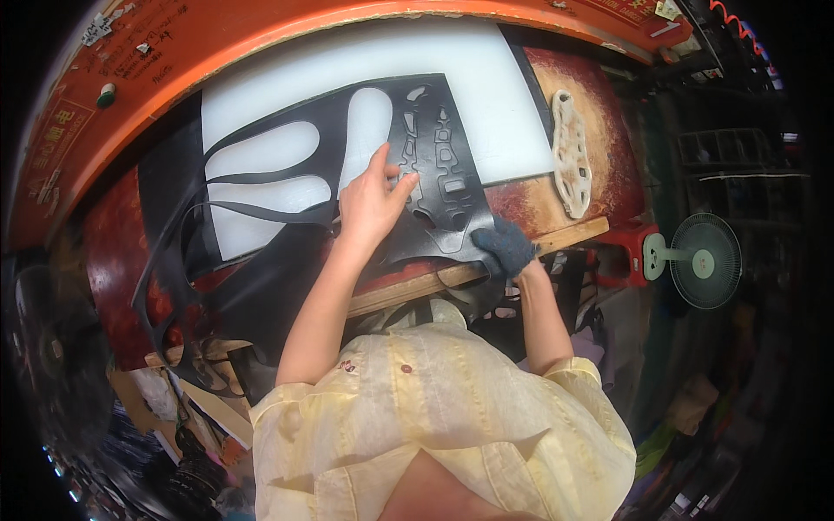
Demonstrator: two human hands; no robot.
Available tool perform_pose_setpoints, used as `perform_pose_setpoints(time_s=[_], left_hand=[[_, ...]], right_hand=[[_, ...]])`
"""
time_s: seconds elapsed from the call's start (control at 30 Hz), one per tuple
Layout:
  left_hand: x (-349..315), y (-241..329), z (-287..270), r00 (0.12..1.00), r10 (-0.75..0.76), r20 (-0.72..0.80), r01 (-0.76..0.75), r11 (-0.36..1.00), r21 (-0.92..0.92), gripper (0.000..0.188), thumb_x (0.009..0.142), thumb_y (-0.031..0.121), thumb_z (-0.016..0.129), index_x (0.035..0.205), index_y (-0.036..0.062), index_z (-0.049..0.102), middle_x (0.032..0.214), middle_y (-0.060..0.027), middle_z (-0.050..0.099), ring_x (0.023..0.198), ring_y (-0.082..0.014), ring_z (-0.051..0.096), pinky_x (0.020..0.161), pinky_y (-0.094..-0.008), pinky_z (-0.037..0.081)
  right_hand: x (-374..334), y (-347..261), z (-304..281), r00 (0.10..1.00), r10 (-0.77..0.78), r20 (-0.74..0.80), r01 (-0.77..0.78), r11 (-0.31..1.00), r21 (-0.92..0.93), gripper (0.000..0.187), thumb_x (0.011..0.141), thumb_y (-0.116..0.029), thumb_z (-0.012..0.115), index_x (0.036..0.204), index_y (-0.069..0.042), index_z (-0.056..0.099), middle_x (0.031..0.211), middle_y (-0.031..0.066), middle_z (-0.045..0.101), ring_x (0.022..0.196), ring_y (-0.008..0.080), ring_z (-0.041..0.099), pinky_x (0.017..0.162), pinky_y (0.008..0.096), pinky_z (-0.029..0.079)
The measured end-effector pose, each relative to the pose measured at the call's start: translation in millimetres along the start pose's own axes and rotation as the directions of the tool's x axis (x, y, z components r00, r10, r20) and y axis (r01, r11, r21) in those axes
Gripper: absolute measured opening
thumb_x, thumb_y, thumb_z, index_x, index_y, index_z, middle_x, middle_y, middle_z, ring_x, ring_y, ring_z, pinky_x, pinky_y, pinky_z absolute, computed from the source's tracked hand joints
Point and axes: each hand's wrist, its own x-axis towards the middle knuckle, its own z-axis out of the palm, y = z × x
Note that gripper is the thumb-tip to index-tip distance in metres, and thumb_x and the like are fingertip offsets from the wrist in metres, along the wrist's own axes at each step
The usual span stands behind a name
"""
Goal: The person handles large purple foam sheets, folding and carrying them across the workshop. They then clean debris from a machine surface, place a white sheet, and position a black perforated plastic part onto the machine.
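A black rubber-like sheet (465, 204) lies over a white board, with large sole-shaped openings and rows of smaller cut-outs in it. My bare left hand (375, 193) is over the sheet beside the small cut-outs, index finger stretched forward and thumb apart. Nothing shows in its grasp. On my right hand (506, 247) is a dark grey-blue glove, and its fingers close on the sheet's near right corner. To the left, thin black strips of the sheet (161, 286) loop down over the table's edge.
The white board (499, 113) rests on a worn red table (621, 130). At its right lies a cream sole-shaped frame with holes (571, 165). An orange machine beam (261, 33) spans the far side. A wooden strip (417, 288) borders the near edge; a small fan (704, 260) stands right.
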Motion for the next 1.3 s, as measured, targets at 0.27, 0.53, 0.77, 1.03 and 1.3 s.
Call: perform_pose_setpoints(time_s=[0.27,0.53,0.77,1.03,1.3], left_hand=[[-3.9,-0.8,18.3,0.998,0.027,-0.062,-0.03,0.999,-0.036,0.069,0.078,0.027,0.068,0.134,-0.0007,0.04,0.134,-0.0182,0.042,0.11,-0.0286,0.052,0.088,-0.0382,0.046],[11.1,-0.5,-2.7,0.912,-0.326,0.251,0.356,0.323,-0.877,0.054,0.09,0.027,0.06,0.13,-0.0017,0.04,0.122,-0.0154,0.054,0.113,-0.0262,0.053,0.095,-0.041,0.044],[17.3,-9.2,-7.3,0.962,-0.104,0.254,0.272,0.243,-0.931,0.017,0.094,0.019,0.052,0.1,0.0044,0.058,0.092,-0.0064,0.063,0.078,-0.0168,0.062,0.071,-0.0344,0.051],[5.0,-25.7,-28.0,0.977,-0.096,0.192,0.181,-0.109,-0.977,0.014,0.095,0.022,0.052,0.097,0.0086,0.053,0.08,-0.0016,0.053,0.071,-0.0157,0.051,0.066,-0.028,0.047],[-11.8,10.8,-9.8,0.984,-0.158,0.087,0.147,0.427,-0.892,0.06,0.09,0.035,0.06,0.135,0.0036,0.037,0.119,-0.0071,0.054,0.103,-0.0147,0.052,0.083,-0.0333,0.044]], right_hand=[[68.4,-60.4,-20.3,0.995,-0.039,-0.091,0.049,0.993,0.111,0.044,0.08,-0.011,0.063,0.121,0.004,0.053,0.101,0.0102,0.064,0.087,0.016,0.062,0.077,0.0265,0.051],[97.1,-31.6,-3.4,0.974,-0.162,0.158,0.082,0.903,0.421,0.036,0.077,-0.01,0.066,0.111,-0.002,0.059,0.097,0.0082,0.064,0.084,0.0164,0.061,0.077,0.0268,0.049],[68.4,-41.0,1.7,0.976,-0.213,0.046,0.176,0.895,0.409,0.036,0.08,-0.013,0.063,0.113,0.001,0.058,0.097,0.0096,0.063,0.081,0.0171,0.062,0.073,0.0287,0.052],[58.0,-50.7,4.7,0.98,-0.19,-0.064,0.185,0.732,0.656,0.029,0.085,-0.014,0.056,0.109,0.001,0.06,0.091,0.0075,0.063,0.076,0.0134,0.06,0.069,0.0264,0.05],[65.4,-50.8,18.7,0.964,-0.241,-0.113,0.265,0.826,0.498,0.019,0.089,-0.016,0.055,0.095,-0.001,0.063,0.089,0.0055,0.062,0.079,0.0107,0.059,0.068,0.0244,0.049]])
